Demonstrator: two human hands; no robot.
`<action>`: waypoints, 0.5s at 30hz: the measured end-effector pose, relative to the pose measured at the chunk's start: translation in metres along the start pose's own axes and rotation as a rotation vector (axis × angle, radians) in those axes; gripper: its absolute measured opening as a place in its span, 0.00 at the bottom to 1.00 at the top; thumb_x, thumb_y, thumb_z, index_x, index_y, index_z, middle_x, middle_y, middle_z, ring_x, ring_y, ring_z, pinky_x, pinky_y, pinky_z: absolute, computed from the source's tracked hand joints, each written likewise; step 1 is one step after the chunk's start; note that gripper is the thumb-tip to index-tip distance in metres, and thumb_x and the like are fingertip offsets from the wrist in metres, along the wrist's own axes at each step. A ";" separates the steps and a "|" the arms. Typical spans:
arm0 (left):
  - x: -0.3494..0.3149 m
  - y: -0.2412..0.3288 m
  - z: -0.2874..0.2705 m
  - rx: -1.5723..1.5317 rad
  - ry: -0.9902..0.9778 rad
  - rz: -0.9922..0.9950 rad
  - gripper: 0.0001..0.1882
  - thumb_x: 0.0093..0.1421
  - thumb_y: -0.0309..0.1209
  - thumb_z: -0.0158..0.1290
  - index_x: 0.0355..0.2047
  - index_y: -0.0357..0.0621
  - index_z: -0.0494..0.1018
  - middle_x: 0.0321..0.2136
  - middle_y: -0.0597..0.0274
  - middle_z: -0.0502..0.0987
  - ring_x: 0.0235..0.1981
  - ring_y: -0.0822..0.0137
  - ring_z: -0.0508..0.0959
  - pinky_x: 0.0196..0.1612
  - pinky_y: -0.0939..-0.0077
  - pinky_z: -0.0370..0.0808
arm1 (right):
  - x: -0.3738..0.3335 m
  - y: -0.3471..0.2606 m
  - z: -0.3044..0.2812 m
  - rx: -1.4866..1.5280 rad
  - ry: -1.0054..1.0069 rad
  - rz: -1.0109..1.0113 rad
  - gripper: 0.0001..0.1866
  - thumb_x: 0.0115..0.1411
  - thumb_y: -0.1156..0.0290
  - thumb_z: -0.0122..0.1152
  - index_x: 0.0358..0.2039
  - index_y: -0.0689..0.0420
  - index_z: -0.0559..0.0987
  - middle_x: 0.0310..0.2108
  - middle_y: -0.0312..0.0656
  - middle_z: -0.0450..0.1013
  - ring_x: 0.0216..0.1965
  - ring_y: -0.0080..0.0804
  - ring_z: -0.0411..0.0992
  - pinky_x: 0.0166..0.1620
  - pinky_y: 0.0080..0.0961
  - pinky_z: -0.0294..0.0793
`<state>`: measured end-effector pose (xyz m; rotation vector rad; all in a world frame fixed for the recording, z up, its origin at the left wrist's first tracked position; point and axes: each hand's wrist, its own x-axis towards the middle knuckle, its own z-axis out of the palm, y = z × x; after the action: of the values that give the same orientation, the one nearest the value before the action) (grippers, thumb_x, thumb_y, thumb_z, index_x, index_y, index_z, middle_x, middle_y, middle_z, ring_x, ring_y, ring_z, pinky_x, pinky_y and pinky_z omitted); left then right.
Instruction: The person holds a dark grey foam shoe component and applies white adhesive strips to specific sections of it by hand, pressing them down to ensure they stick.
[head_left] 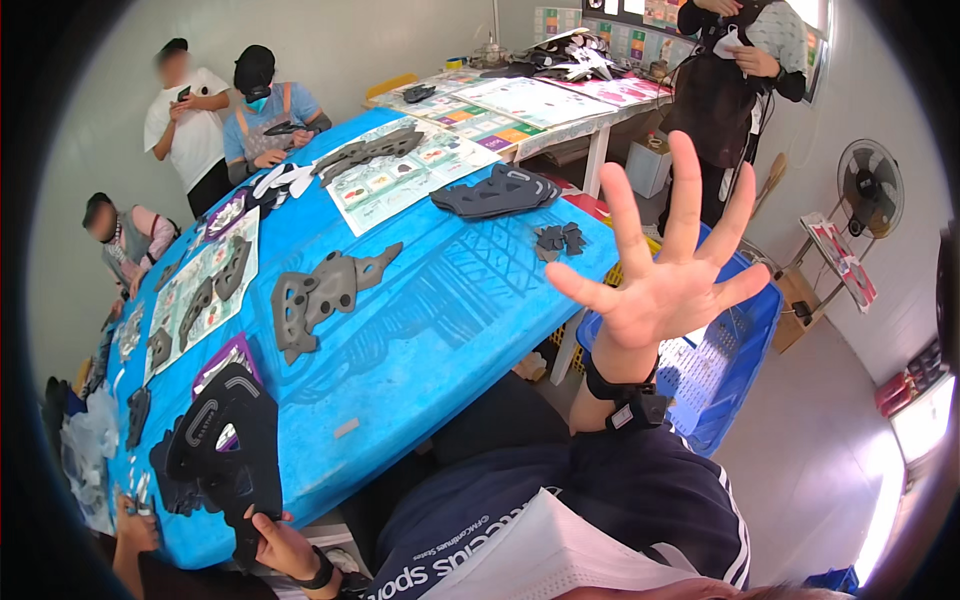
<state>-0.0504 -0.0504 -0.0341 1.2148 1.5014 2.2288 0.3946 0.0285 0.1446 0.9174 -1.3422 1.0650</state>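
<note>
My right hand is raised above the table's right side, palm showing and fingers spread wide, with nothing in it. Low on the left, my left hand grips the narrow lower end of a flat black shoe upper. This piece stands tilted up over the table edge and has cut-outs and a pale curved outline. Behind it shows part of a purple-edged piece. Dark grey cut-out pieces lie mid-table, and a stack of black uppers rests at the far right.
A blue-covered table carries printed sheets and small dark scraps. Beside my right arm stands a blue plastic basket. Co-workers sit and stand around; another person's hand is at the near left edge. A fan stands right.
</note>
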 end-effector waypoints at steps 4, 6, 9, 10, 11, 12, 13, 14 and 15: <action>0.001 -0.003 0.001 0.000 0.006 0.000 0.20 0.63 0.41 0.50 0.45 0.33 0.73 0.29 0.64 0.74 0.22 0.75 0.67 0.25 0.81 0.64 | -0.009 -0.003 -0.003 -0.272 0.083 -0.072 0.41 0.62 0.51 0.49 0.66 0.29 0.36 0.66 0.31 0.11 0.66 0.49 0.11 0.55 0.76 0.21; 0.000 -0.005 0.003 0.016 0.012 0.007 0.21 0.63 0.41 0.50 0.45 0.33 0.73 0.30 0.63 0.74 0.22 0.75 0.66 0.25 0.80 0.64 | -0.013 -0.004 -0.007 -0.218 0.113 -0.099 0.41 0.61 0.47 0.48 0.66 0.29 0.35 0.66 0.31 0.12 0.66 0.49 0.10 0.55 0.76 0.21; -0.002 -0.005 0.006 0.011 0.015 -0.017 0.19 0.63 0.41 0.50 0.43 0.34 0.72 0.30 0.62 0.73 0.23 0.74 0.68 0.24 0.80 0.64 | -0.024 -0.004 -0.009 -0.039 0.160 0.015 0.39 0.59 0.36 0.40 0.65 0.24 0.35 0.67 0.31 0.14 0.66 0.50 0.11 0.56 0.75 0.19; -0.002 -0.004 0.006 0.020 0.012 -0.018 0.19 0.63 0.41 0.50 0.41 0.34 0.72 0.29 0.62 0.73 0.23 0.73 0.68 0.24 0.80 0.65 | -0.028 -0.003 -0.009 -0.052 0.201 0.006 0.41 0.58 0.35 0.41 0.65 0.23 0.34 0.67 0.32 0.14 0.66 0.51 0.12 0.56 0.76 0.20; -0.002 -0.003 0.006 0.016 0.016 -0.035 0.18 0.63 0.41 0.50 0.40 0.34 0.71 0.29 0.61 0.72 0.24 0.72 0.69 0.23 0.80 0.65 | -0.032 -0.004 -0.010 -0.061 0.214 0.017 0.42 0.56 0.33 0.41 0.65 0.23 0.34 0.67 0.32 0.15 0.66 0.51 0.13 0.56 0.75 0.20; -0.002 -0.002 0.006 0.040 0.002 -0.017 0.18 0.64 0.41 0.50 0.40 0.35 0.71 0.29 0.61 0.72 0.23 0.72 0.69 0.23 0.80 0.65 | -0.036 -0.003 -0.010 -0.077 0.226 0.037 0.43 0.55 0.32 0.41 0.65 0.24 0.33 0.67 0.33 0.15 0.66 0.51 0.14 0.56 0.75 0.20; -0.001 -0.001 0.006 0.044 -0.003 -0.014 0.18 0.64 0.41 0.49 0.40 0.35 0.72 0.28 0.61 0.72 0.23 0.72 0.69 0.23 0.80 0.65 | -0.040 -0.003 -0.011 -0.094 0.233 0.058 0.45 0.54 0.31 0.42 0.64 0.24 0.32 0.67 0.34 0.15 0.67 0.51 0.15 0.56 0.75 0.21; -0.001 0.000 0.007 0.033 -0.001 -0.036 0.18 0.64 0.41 0.49 0.40 0.35 0.72 0.28 0.61 0.72 0.23 0.72 0.69 0.23 0.80 0.65 | -0.044 -0.003 -0.013 -0.110 0.237 0.079 0.46 0.52 0.29 0.42 0.64 0.24 0.31 0.67 0.34 0.15 0.67 0.51 0.15 0.56 0.75 0.21; -0.001 0.001 0.007 0.046 -0.002 -0.018 0.18 0.64 0.41 0.49 0.39 0.35 0.72 0.28 0.61 0.72 0.23 0.72 0.69 0.23 0.80 0.65 | -0.048 -0.002 -0.015 -0.126 0.241 0.101 0.48 0.51 0.28 0.42 0.64 0.24 0.31 0.67 0.35 0.15 0.67 0.52 0.16 0.56 0.75 0.22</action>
<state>-0.0446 -0.0469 -0.0333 1.2110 1.5645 2.1928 0.4036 0.0394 0.0957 0.6126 -1.2484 1.1164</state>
